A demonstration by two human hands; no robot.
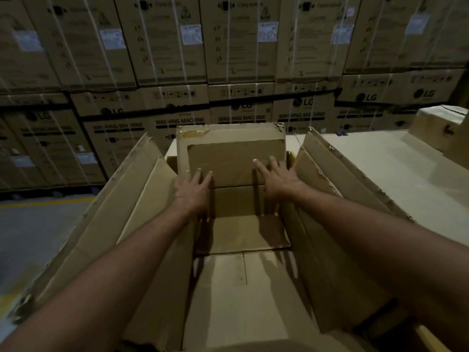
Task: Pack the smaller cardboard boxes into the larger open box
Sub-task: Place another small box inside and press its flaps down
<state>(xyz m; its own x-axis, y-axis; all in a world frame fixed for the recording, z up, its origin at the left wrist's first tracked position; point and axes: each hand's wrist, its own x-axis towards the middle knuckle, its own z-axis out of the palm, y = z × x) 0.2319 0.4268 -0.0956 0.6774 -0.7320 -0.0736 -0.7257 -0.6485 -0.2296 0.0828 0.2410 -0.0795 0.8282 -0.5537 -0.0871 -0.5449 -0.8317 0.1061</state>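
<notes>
Hugging far wall (170,163), smaller box (231,148) upright

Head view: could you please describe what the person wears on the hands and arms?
Nothing visible: the left hand and right hand are ungloved, no rings or watch show, and the left arm and right arm are bare, with no sleeve in frame.

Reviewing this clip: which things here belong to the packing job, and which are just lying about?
In the job: large open brown cardboard box; flat brown cardboard box with torn tape, standing at its far end; left hand and right hand, both flat on it.
Lying about: stacked printed washing-machine cartons; brown cardboard box at far right, perhaps awaiting packing; pale platform.
</notes>
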